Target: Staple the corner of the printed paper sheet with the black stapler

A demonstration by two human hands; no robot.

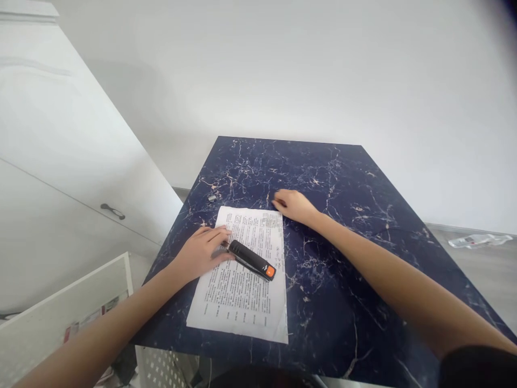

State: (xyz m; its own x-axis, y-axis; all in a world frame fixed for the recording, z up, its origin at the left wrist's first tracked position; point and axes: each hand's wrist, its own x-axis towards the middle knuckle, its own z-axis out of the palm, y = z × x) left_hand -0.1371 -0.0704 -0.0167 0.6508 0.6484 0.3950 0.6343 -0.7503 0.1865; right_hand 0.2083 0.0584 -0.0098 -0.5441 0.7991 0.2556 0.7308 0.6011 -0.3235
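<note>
A black stapler (252,260) with an orange patch at its near right end lies slantwise over a printed sheet of paper (238,318). My left hand (204,250) has its thumb and fingers around the stapler's far left end, resting over the paper's left edge. By the paper's top right corner, my right hand (298,206) is closed with its fingers curled in. Whatever those fingertips hold, if anything, is hidden and slightly blurred. A small grey piece (212,198), perhaps metal, sits just beyond the paper's top left corner.
The dark blue marble-patterned table (343,258) stands close to a white wall. To the left are a white cabinet (81,178) with a dark handle and a white perforated basket (157,369) below table height. Clear plastic packaging (480,241) lies on the floor at right.
</note>
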